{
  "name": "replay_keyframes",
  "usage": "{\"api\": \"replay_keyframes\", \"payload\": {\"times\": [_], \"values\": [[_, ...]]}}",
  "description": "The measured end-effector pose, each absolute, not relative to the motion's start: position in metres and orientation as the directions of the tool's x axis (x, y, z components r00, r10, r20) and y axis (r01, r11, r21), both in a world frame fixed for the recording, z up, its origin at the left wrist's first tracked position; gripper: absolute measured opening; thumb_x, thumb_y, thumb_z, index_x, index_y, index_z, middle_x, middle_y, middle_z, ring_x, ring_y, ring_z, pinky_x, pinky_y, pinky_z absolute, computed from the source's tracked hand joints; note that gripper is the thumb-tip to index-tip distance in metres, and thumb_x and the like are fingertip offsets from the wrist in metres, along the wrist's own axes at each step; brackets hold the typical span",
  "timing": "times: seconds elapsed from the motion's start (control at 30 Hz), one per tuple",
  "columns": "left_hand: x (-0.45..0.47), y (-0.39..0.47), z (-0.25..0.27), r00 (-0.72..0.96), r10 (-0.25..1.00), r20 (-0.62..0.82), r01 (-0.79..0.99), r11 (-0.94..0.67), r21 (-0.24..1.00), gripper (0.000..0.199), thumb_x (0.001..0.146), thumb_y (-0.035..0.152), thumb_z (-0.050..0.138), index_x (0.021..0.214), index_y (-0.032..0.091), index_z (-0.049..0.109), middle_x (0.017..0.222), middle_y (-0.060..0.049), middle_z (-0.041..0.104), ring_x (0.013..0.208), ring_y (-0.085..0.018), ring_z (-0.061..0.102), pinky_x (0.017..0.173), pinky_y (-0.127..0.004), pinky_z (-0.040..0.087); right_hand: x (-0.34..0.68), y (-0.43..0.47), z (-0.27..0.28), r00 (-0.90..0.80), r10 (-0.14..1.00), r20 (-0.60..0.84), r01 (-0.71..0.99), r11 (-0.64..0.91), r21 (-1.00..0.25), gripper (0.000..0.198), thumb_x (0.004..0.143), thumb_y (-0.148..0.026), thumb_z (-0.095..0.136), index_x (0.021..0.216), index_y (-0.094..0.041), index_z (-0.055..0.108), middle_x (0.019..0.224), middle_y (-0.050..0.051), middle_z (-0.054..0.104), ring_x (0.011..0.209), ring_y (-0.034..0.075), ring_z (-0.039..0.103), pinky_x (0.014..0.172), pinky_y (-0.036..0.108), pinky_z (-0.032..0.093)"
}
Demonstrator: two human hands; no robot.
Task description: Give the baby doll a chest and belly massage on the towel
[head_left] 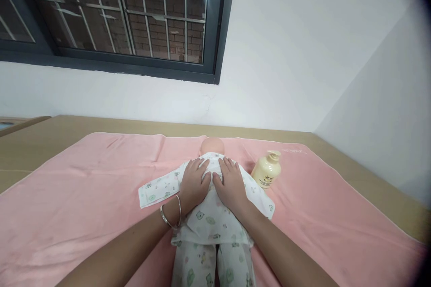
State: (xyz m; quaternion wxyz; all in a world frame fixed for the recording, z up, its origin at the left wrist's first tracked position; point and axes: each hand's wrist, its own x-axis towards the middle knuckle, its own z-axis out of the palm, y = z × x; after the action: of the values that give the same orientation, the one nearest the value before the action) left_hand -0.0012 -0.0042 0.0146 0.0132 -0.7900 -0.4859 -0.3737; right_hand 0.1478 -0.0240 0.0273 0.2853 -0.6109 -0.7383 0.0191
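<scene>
A baby doll [212, 145] lies on the pink blanket with its bald head toward the wall; its face does not show. It wears a white patterned top [210, 222] and matching trousers [195, 262]. My left hand [195, 183] rests flat on the upper left of the top, fingers stretched out, a silver bangle on the wrist. On the upper right my right hand [230, 184] lies the same way, the two thumbs close together. One sleeve [158, 189] spreads out to the left. A pale yellow pump bottle [267, 170] stands just right of the doll's shoulder.
The pink blanket [101, 193] covers most of a wooden tabletop [134, 125]. A white wall [269, 76] rises behind it, with a dark-framed barred window [215, 49] at upper left. Another wall meets it at the right.
</scene>
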Motion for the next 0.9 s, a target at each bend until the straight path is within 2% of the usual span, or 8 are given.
{"api": "replay_keyframes", "payload": {"times": [0.1, 0.17, 0.33, 0.47, 0.6, 0.77, 0.9], "values": [[-0.001, -0.004, 0.011, 0.240, 0.794, 0.558, 0.839, -0.459, 0.292, 0.046, 0.092, 0.023, 0.041, 0.136, 0.025, 0.052, 0.140, -0.013, 0.049, 0.131, -0.036, 0.039, 0.107, -0.061, 0.030, 0.148, -0.024, 0.028, -0.091, 0.908, 0.410, 0.891, 0.258, -0.374, 0.052, 0.093, -0.030, 0.042, 0.141, -0.010, 0.046, 0.147, 0.015, 0.044, 0.139, 0.030, 0.033, 0.116, 0.050, 0.020], [-0.002, -0.003, 0.009, 0.252, 0.810, 0.529, 0.849, -0.448, 0.281, 0.048, 0.092, 0.024, 0.041, 0.139, 0.028, 0.049, 0.142, -0.013, 0.046, 0.133, -0.038, 0.036, 0.107, -0.064, 0.029, 0.148, -0.025, 0.028, -0.093, 0.906, 0.413, 0.890, 0.261, -0.374, 0.052, 0.093, -0.030, 0.041, 0.141, -0.010, 0.046, 0.147, 0.015, 0.044, 0.139, 0.030, 0.033, 0.116, 0.050, 0.020], [-0.004, 0.000, 0.012, 0.323, 0.784, 0.530, 0.792, -0.531, 0.303, 0.043, 0.093, 0.021, 0.037, 0.133, 0.020, 0.054, 0.136, -0.011, 0.054, 0.129, -0.032, 0.041, 0.110, -0.059, 0.028, 0.148, -0.024, 0.026, -0.087, 0.903, 0.420, 0.896, 0.255, -0.364, 0.051, 0.094, -0.031, 0.042, 0.140, -0.011, 0.046, 0.146, 0.014, 0.045, 0.139, 0.030, 0.034, 0.115, 0.051, 0.022], [-0.004, 0.001, 0.016, 0.339, 0.746, 0.573, 0.738, -0.589, 0.330, 0.039, 0.092, 0.021, 0.037, 0.124, 0.013, 0.058, 0.123, -0.012, 0.061, 0.117, -0.028, 0.049, 0.106, -0.052, 0.036, 0.149, -0.023, 0.025, -0.090, 0.899, 0.429, 0.899, 0.258, -0.352, 0.050, 0.094, -0.032, 0.042, 0.140, -0.012, 0.048, 0.146, 0.014, 0.045, 0.138, 0.030, 0.035, 0.115, 0.051, 0.023], [-0.003, 0.000, 0.016, 0.322, 0.723, 0.611, 0.714, -0.610, 0.345, 0.038, 0.091, 0.020, 0.037, 0.123, 0.012, 0.056, 0.122, -0.012, 0.061, 0.116, -0.026, 0.050, 0.107, -0.050, 0.035, 0.148, -0.026, 0.026, -0.101, 0.889, 0.448, 0.904, 0.269, -0.332, 0.051, 0.095, -0.031, 0.040, 0.140, -0.009, 0.047, 0.146, 0.015, 0.045, 0.138, 0.030, 0.036, 0.115, 0.051, 0.022], [-0.003, -0.002, 0.014, 0.292, 0.726, 0.623, 0.694, -0.609, 0.384, 0.039, 0.090, 0.018, 0.036, 0.125, 0.015, 0.054, 0.125, -0.011, 0.060, 0.118, -0.025, 0.051, 0.106, -0.048, 0.037, 0.145, -0.036, 0.033, -0.137, 0.841, 0.523, 0.937, 0.282, -0.207, 0.044, 0.096, -0.031, 0.039, 0.132, -0.012, 0.057, 0.136, 0.016, 0.055, 0.134, 0.029, 0.043, 0.117, 0.055, 0.010], [-0.003, -0.001, 0.012, 0.250, 0.741, 0.623, 0.705, -0.580, 0.408, 0.040, 0.090, 0.019, 0.038, 0.127, 0.016, 0.052, 0.128, -0.012, 0.059, 0.119, -0.026, 0.052, 0.107, -0.049, 0.038, 0.144, -0.037, 0.035, -0.131, 0.858, 0.497, 0.952, 0.248, -0.177, 0.046, 0.095, -0.036, 0.043, 0.136, -0.016, 0.054, 0.139, 0.017, 0.053, 0.136, 0.032, 0.039, 0.115, 0.057, 0.012]]}}
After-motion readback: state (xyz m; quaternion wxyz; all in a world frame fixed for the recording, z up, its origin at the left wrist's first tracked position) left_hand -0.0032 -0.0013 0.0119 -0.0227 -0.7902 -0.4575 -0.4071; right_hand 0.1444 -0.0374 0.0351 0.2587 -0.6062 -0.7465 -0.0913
